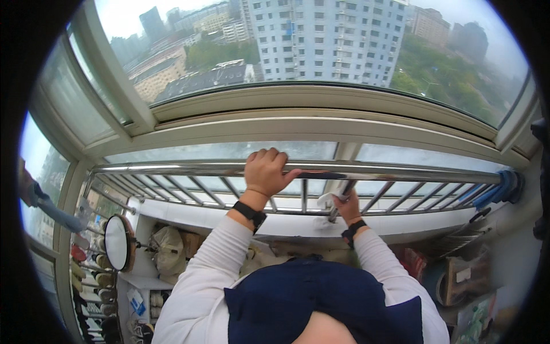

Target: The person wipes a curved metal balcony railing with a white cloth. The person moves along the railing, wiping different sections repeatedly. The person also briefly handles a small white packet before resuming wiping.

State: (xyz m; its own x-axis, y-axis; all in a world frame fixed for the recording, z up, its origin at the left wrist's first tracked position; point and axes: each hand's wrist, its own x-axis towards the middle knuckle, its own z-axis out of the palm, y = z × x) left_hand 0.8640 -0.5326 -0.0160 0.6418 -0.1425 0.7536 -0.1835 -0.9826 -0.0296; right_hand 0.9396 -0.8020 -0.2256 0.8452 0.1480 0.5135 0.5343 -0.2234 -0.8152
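Observation:
A polished metal railing [193, 167] runs across the view below the window, with several upright bars under its top rail. My left hand [266, 170] is wrapped over that top rail, left of the middle. Lower and to the right, my right hand [349, 205] grips a white cloth [337, 198] against one of the bars. Part of the cloth is hidden behind the fingers and the bar. A second white patch [323, 222], perhaps more of the cloth, shows at the foot of the bars, on or by the white ledge [395, 227].
The window frame [300, 124] stands beyond the railing. A blue cloth [494, 193] is wrapped on the railing's right end. At left are a round mirror [117, 243], a shoe rack [105, 296] and a pale bag [168, 251]. A wooden-framed item [464, 279] lies at right.

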